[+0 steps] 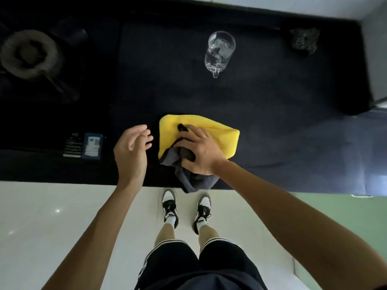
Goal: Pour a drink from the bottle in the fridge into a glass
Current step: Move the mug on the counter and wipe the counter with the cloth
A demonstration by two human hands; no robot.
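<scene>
Your right hand: grasps yellow-and-grey microfibre cloth near front edge of dark countertop.
Your left hand: relaxed, empty, just beside cloth.
Farther back: clear handled glass mug, upright, apparently holding clear liquid.
Bottle out of view.
Pour likely done; wipe-down left.

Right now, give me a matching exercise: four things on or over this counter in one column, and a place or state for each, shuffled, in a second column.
1. glass mug
2. yellow and grey cloth
3. left hand
4. stove burner

A. open, holding nothing
B. far left of the black counter
C. bunched under the right hand
D. upright near the back, handle toward the person

Pairs: 1-D, 2-C, 3-A, 4-B
</scene>
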